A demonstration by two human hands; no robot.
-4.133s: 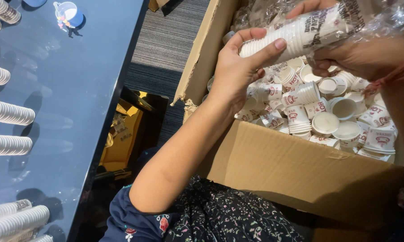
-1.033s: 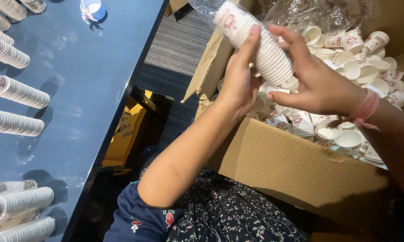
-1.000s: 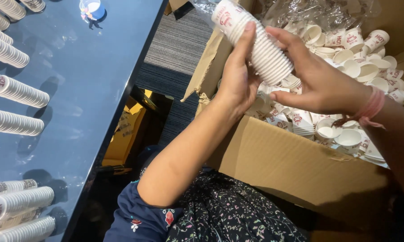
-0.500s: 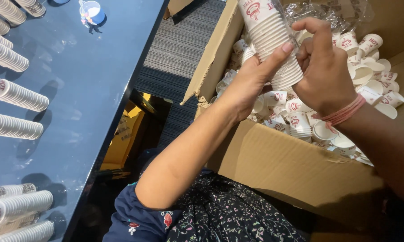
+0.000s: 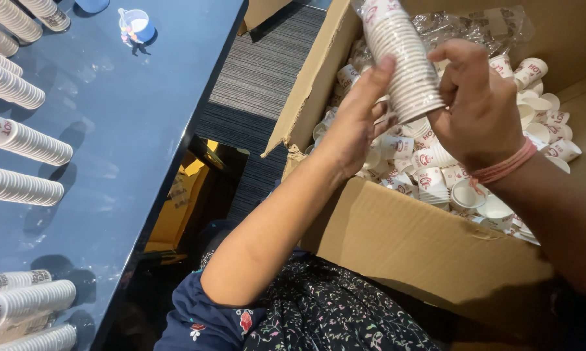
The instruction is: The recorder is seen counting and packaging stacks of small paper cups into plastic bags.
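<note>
A glossy dark blue table (image 5: 143, 130) fills the nine o'clock side, with rows of nested paper-cup stacks (image 5: 30, 143) lying along its left edge. A small blue cup (image 5: 137, 25) stands at eleven o'clock. Grey ribbed carpet (image 5: 260, 71) shows at twelve. A yellow box (image 5: 179, 201) sits under the table, near centre.

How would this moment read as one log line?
left hand: steadies cup stack | right hand: grips stack base | below: cardboard box of loose cups

White paper cups (image 5: 403, 65) with red print; brown cardboard box (image 5: 436, 240); glossy dark blue table (image 5: 117, 149); pink-red wristband (image 5: 501, 168); navy floral-patterned garment (image 5: 319, 312); grey striped carpet (image 5: 260, 71); yellow bag (image 5: 179, 201).
</note>
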